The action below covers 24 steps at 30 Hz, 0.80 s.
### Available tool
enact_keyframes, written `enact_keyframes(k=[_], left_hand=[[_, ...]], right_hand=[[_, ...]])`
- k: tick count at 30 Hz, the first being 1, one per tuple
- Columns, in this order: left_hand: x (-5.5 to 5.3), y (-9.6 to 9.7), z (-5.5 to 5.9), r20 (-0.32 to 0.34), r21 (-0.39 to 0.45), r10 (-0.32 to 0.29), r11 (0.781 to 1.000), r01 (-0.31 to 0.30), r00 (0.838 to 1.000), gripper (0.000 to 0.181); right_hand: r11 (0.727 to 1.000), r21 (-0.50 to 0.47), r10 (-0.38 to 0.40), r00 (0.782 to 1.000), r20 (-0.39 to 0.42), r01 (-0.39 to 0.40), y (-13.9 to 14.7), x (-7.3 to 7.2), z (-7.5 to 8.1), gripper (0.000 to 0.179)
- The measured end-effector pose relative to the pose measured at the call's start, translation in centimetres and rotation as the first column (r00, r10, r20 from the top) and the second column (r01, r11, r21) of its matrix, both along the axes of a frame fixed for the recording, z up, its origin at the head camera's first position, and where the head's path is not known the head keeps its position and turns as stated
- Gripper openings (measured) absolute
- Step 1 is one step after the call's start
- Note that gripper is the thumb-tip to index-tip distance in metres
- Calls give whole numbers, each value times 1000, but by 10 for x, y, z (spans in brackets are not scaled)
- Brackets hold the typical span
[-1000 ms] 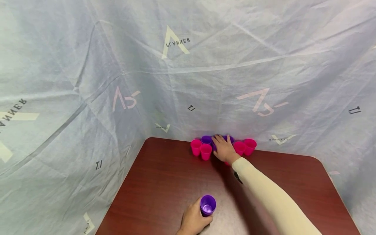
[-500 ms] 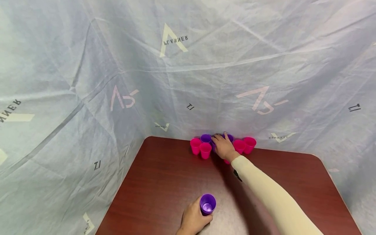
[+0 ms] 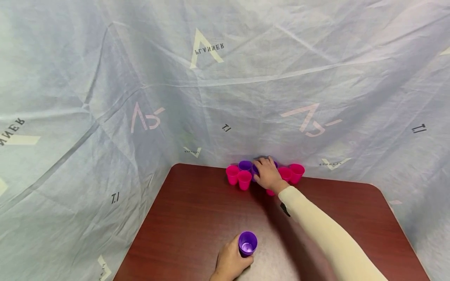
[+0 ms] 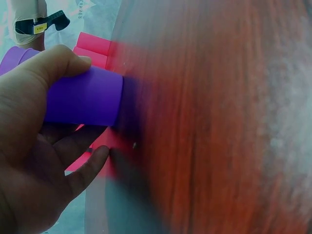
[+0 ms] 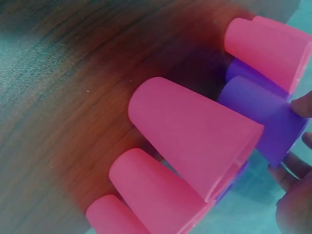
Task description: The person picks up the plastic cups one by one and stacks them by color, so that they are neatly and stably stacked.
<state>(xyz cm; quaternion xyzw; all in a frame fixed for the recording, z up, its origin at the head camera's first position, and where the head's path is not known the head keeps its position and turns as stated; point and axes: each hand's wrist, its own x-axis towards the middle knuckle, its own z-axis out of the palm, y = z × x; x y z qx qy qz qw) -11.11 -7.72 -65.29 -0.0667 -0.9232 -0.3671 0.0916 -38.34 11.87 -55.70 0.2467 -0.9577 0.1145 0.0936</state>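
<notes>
My left hand holds a purple cup upright near the front of the table. Two rim lines show in the left wrist view, so this looks like nested purple cups. At the back, my right hand pinches another purple cup near its rim, thumb on one side and fingers on the other. That cup stands in a cluster with other purple cups and several pink cups. The hand and forearm hide part of this cluster in the head view.
The brown wooden table has its back edge against a grey printed sheet, which also hangs at the left. Pink cups stand right of my right hand. My right sleeve reaches across the table's right half.
The right hand's fingers, spread over the cups before, have drawn in around a purple cup. My left hand and its cup have stayed in place, and the head view has shifted slightly.
</notes>
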Motion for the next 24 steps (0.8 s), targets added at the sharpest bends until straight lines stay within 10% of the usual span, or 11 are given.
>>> enact_keyframes(k=[8, 24], left_hand=[[0, 0, -1, 8, -5, -1, 1000, 1, 1000, 58], [-1, 0, -3, -14, 6, -8, 1000, 8, 1000, 57]], right_hand=[[987, -144, -62, 996, 71, 72, 0, 5, 19, 57], [966, -256, -55, 997, -54, 39, 0, 28, 37, 54]])
